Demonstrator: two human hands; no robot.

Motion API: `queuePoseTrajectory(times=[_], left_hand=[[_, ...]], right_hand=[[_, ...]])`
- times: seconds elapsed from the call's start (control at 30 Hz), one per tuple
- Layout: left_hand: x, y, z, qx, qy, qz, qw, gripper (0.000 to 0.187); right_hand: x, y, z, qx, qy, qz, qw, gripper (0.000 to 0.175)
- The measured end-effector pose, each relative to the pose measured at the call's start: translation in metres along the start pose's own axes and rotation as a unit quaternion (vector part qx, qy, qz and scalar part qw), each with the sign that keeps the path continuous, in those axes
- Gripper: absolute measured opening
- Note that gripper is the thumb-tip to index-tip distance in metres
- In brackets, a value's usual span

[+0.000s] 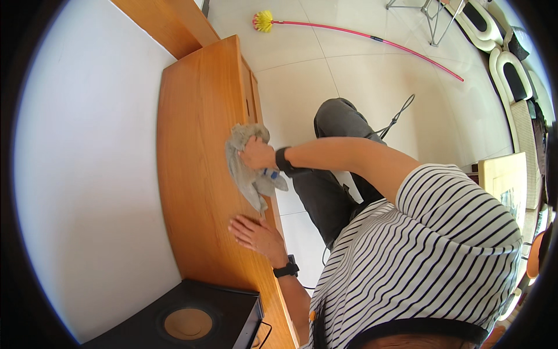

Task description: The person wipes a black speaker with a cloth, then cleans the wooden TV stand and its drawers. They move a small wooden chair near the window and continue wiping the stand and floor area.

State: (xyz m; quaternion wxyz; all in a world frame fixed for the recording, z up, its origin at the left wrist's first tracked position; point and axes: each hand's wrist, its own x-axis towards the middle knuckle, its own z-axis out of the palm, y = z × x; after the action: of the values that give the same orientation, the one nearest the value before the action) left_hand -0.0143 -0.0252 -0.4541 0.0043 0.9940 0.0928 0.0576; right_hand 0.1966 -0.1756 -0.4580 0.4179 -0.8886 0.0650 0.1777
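A low wooden cabinet stretches along the wall. My right hand grips a bunched grey cloth at the cabinet's front edge. Part of the cloth lies on the wooden top, and a loose corner with a blue patch hangs over the edge. Palm down, my left hand rests flat on the cabinet top near the same edge, just below the cloth in the picture. It holds nothing, and its fingers are slightly apart. Black bands circle both wrists.
A black speaker-like box with a round tan panel stands at the cabinet's near end. On the tiled floor lies a pink-handled duster with a yellow head. A metal stand and a sofa are farther off.
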Motion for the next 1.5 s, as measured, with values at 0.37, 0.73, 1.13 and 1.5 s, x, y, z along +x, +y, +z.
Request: queuePoseTrajectory(times=[0.37, 0.73, 1.13, 1.5], left_hand=[[0.095, 0.034, -0.014, -0.087, -0.044, 0.194, 0.976, 0.075], [0.019, -0.038, 0.031, -0.102, -0.046, 0.270, 0.956, 0.094], [-0.012, -0.107, 0.115, -0.109, -0.016, 0.329, 0.938, 0.092], [-0.005, -0.101, 0.082, -0.097, -0.064, 0.309, 0.944, 0.094]], right_hand=[[0.083, -0.043, -0.094, 0.043, 0.062, 0.122, 0.990, 0.071], [0.085, -0.013, -0.088, 0.091, 0.167, -0.042, 0.981, 0.065], [0.126, 0.146, -0.033, 0.040, 0.333, -0.179, 0.925, 0.061], [0.051, 0.142, 0.118, 0.069, 0.356, -0.410, 0.837, 0.052]])
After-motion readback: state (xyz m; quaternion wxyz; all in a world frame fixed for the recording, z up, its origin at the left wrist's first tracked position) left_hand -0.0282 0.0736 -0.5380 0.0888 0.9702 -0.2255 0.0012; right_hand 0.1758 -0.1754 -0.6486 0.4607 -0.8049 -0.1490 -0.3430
